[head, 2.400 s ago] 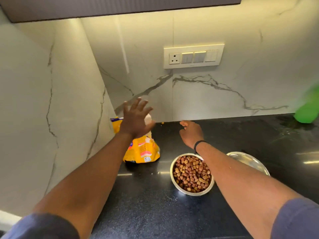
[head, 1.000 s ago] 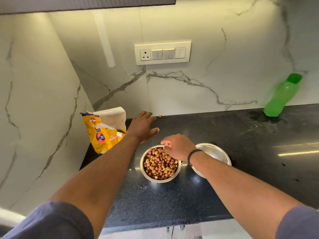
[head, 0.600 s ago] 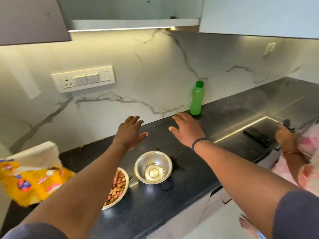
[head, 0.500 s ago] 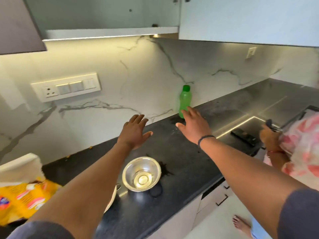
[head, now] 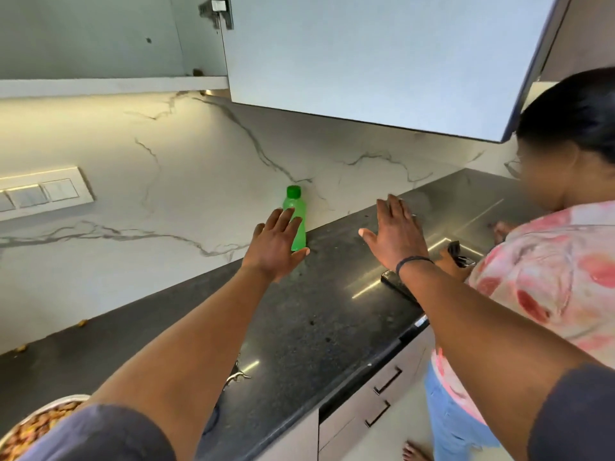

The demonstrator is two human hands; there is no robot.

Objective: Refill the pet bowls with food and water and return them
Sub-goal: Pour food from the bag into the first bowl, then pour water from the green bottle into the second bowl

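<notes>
kibble in a round steel bowl point(head: 40, 424) now sits at the near left corner, the empty bowl gone from view. left hand point(head: 276, 246), fingers spread, has reached the upright green plastic bottle point(head: 294, 216); right hand point(head: 396, 236) stays wide, empty, over dark stone counter point(head: 319, 314).

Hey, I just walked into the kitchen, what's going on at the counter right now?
A person is reaching both arms out over the dark countertop toward a green bottle standing upright against the marble wall. The left hand is open right in front of the bottle, the right hand open beside it; neither grips it yet. A bowl of kibble sits filled at the near left edge. A second person stands at the counter on the right.
</notes>
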